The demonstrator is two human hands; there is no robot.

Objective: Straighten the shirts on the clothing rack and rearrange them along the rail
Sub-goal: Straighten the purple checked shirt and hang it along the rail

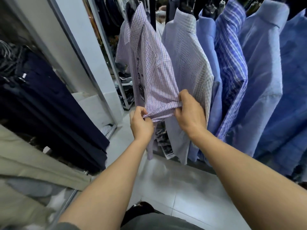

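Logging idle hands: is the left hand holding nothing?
No, the left hand pinches the sleeve hem of the lilac checked shirt, which the right hand also grips.

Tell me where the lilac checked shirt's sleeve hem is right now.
In the head view, centre frame: the sleeve hem is stretched between the left hand and right hand, just left of the pale checked shirt.

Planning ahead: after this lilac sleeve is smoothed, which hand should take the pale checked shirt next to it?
Probably right: the right hand overlaps the pale checked shirt; the left hand pinches the sleeve farther off.
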